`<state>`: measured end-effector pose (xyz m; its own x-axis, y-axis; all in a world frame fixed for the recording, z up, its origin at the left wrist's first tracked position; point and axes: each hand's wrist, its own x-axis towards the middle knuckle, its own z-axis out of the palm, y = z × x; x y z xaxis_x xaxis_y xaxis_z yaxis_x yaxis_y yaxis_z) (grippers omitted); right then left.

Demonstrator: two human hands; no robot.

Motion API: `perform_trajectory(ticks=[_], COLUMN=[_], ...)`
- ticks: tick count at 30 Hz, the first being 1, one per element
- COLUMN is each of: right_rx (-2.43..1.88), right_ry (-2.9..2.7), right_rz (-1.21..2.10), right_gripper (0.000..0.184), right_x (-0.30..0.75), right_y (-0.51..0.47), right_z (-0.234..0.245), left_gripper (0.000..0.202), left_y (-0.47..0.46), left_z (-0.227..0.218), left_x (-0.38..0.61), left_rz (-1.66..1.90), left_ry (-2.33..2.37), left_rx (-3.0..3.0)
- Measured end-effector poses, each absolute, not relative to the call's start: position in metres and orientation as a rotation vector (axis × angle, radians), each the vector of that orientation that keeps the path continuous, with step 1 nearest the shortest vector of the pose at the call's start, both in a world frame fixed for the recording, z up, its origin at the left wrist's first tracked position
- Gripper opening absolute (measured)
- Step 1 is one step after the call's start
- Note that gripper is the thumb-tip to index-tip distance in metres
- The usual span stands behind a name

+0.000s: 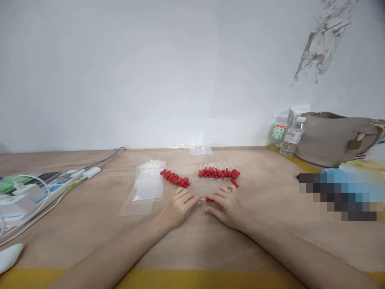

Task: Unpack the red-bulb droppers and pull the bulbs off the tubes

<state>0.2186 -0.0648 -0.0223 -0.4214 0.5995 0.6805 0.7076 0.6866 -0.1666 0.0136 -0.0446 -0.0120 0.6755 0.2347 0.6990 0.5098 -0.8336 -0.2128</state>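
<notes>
My left hand (pixel 181 204) is closed at the near edge of a row of thin clear glass tubes (pixel 207 185), its fingertips around the end of one tube. My right hand (pixel 226 202) has its fingertips on a red rubber bulb (pixel 208 199) in line with that tube; the thumb sits slightly lower. Whether the bulb is on the tube is too small to tell. Behind the row lie several droppers (pixel 218 170), red bulbs toward me and pale tubes pointing away. Loose red bulbs (pixel 174 178) form a slanting line on the left. Another bulb (pixel 234 183) lies beyond my right fingers.
Clear plastic bags (pixel 147 186) lie left of the bulbs. A power strip (pixel 55 188) with cables and chargers occupies the left side. Two water bottles (pixel 292 136) and a grey bag (pixel 327 138) stand at the back right. A small plastic bag (pixel 201 151) lies by the wall.
</notes>
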Motion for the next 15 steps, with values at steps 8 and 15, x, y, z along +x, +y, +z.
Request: perform_trajectory(ticks=[8, 15], right_rx=[-0.917, -0.969], right_ry=[-2.216, -2.238], right_rz=[-0.459, -0.526], right_gripper=[0.018, 0.019], right_x=[0.217, 0.222], right_y=[-0.067, -0.074], right_z=[-0.023, -0.023], left_gripper=[0.014, 0.018], left_y=[-0.049, -0.050], left_z=[-0.014, -0.017], left_x=[0.015, 0.013], left_rz=[-0.839, -0.919], left_ry=[-0.594, -0.649], left_rx=[-2.553, -2.640])
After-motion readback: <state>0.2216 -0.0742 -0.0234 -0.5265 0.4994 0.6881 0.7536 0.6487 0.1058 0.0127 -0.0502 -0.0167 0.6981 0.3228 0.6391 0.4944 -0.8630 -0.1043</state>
